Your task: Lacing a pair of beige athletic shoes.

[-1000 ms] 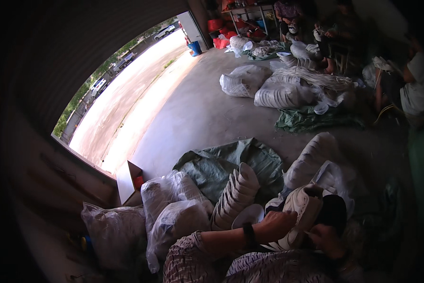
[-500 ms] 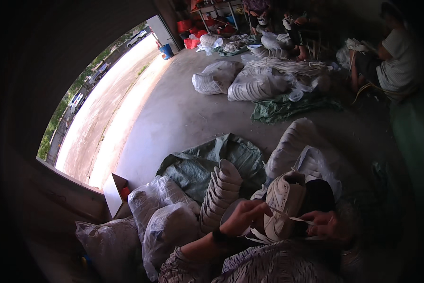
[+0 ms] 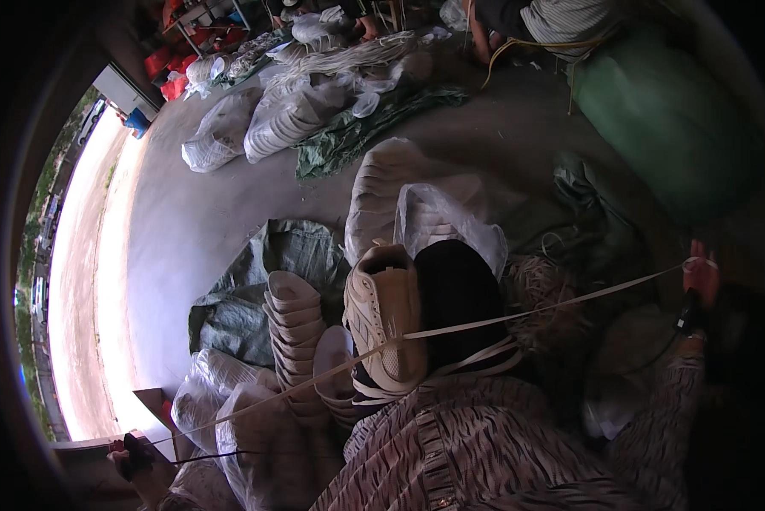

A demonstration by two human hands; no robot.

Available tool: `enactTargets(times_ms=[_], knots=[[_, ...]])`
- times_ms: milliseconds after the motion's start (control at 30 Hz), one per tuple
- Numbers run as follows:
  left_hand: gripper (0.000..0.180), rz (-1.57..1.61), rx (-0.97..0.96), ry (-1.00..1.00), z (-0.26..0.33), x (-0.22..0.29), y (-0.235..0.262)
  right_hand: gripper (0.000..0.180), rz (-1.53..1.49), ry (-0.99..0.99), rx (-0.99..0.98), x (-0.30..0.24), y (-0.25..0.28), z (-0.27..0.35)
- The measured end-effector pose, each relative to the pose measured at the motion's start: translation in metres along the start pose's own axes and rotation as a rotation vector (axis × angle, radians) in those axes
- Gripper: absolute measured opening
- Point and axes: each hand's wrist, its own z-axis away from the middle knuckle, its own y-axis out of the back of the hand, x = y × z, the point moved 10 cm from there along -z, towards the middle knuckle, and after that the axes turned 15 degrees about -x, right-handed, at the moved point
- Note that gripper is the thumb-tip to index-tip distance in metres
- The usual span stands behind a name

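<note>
A beige lace-up shoe rests on my lap, toe toward me, with its collar facing away. One long pale shoelace crosses over the shoe and is pulled taut to both sides. My left hand, far out at the lower left, is closed on one end of it. Out to the right, my right hand is raised and closed on the other end. More pale lace lies looped beside the shoe on a dark surface. A tangle of loose laces lies to the right of my lap.
Nested beige shoe parts stand left of the shoe, near plastic-wrapped bundles and a green sheet. Wrapped stacks lie ahead. A large green sack sits at the right. People work beyond; a bright doorway opens left.
My hands have spread from close beside the shoe to far left and right, drawing the lace out straight. The view has swung right and down.
</note>
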Motion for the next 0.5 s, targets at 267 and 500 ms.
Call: enactTargets(times_ms=[267,500], knots=[[0.055,0.133,-0.042,-0.151,0.049,0.036,-0.006,0.040,0.493,0.104,0.069,-0.142,0.194,0.111],[0.053,0.197,-0.044,-0.316,0.064,0.033,0.032,0.032,0.689,-0.246,0.376,-0.067,0.217,0.101]])
